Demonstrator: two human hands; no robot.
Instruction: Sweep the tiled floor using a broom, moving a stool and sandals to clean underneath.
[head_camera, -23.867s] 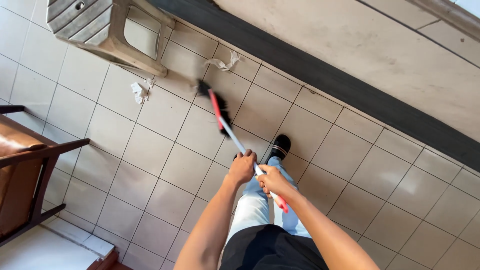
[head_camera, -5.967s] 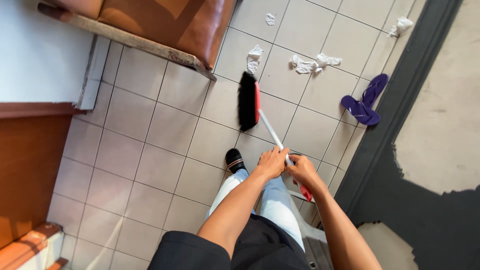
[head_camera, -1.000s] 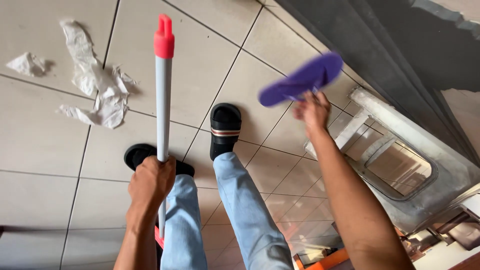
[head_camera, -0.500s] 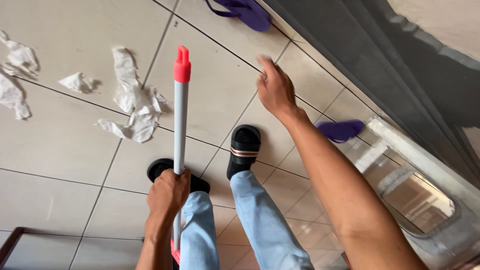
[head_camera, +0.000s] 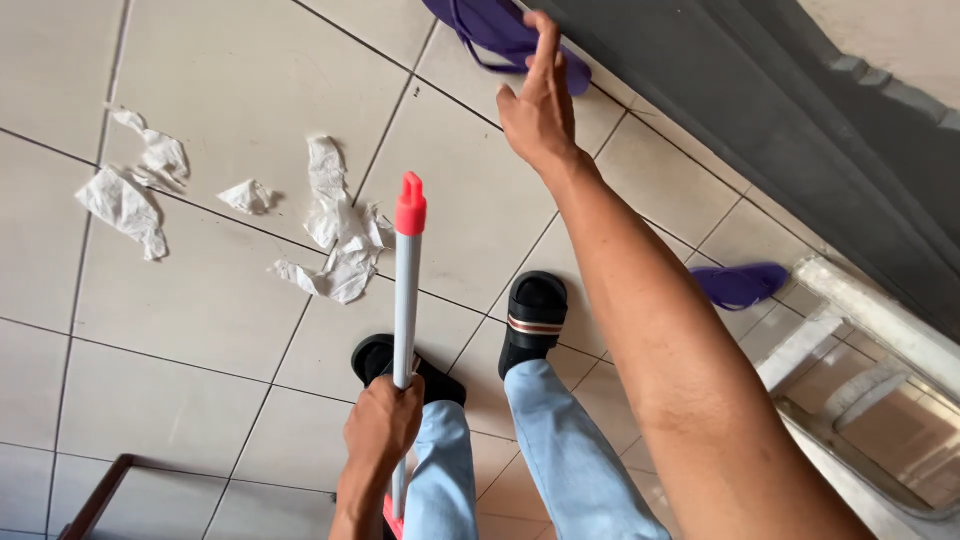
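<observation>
Underfoot, pale tiled floor (head_camera: 200, 330), paper scraps (head_camera: 340, 235)

Matt metal broom handle (head_camera: 405, 300), red plastic cap (head_camera: 410, 205); crumpled paper (head_camera: 340, 235) on glossy tiles (head_camera: 200, 300).

Floor (head_camera: 200, 330) of pale beige square tiles with dark grout lines, lit by even daylight. Crumpled white paper scraps (head_camera: 340, 235) scattered across the tiles, upper left. Dark grey strip (head_camera: 800, 140) runs diagonally along the tile edge, lighter concrete surface (head_camera: 900, 40) beyond it. White plastic chair (head_camera: 870, 370) at right. Brown wooden furniture edge (head_camera: 100, 495) at bottom left.
</observation>
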